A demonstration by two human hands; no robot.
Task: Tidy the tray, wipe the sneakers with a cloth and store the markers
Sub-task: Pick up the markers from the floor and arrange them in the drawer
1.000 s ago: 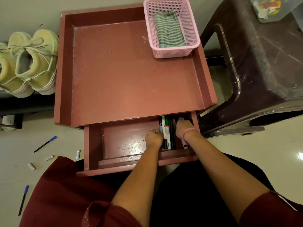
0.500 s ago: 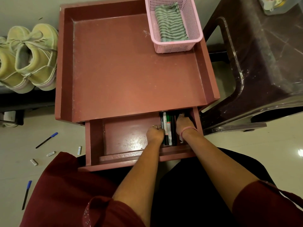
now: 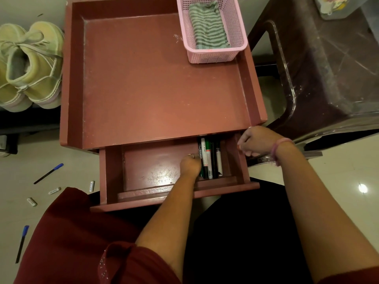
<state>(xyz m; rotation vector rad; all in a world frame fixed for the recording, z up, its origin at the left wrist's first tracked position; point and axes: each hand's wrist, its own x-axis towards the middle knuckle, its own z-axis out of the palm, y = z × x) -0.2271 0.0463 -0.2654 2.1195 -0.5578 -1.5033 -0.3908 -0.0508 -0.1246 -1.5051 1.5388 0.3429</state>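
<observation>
Several markers [image 3: 209, 158] lie side by side at the right end of the pulled-out drawer [image 3: 147, 173] under the red-brown tray [image 3: 155, 83]. My left hand [image 3: 190, 163] is inside the drawer, fingers curled against the leftmost markers. My right hand [image 3: 254, 141] hovers loosely curled just outside the drawer's right wall and holds nothing. A striped green cloth [image 3: 207, 27] lies folded in the pink basket [image 3: 235, 35] at the tray's back right corner. The pale yellow sneakers [image 3: 28, 66] stand to the tray's left.
A dark brown plastic stool [image 3: 320, 64] stands close on the right, with a clear container [image 3: 336, 7] on it. Blue-capped pens [image 3: 48, 173] and small white caps [image 3: 54, 190] are scattered on the floor at left. My lap is just under the drawer.
My right hand has come out of the drawer and moved right, past its side wall. My left hand stays against the markers.
</observation>
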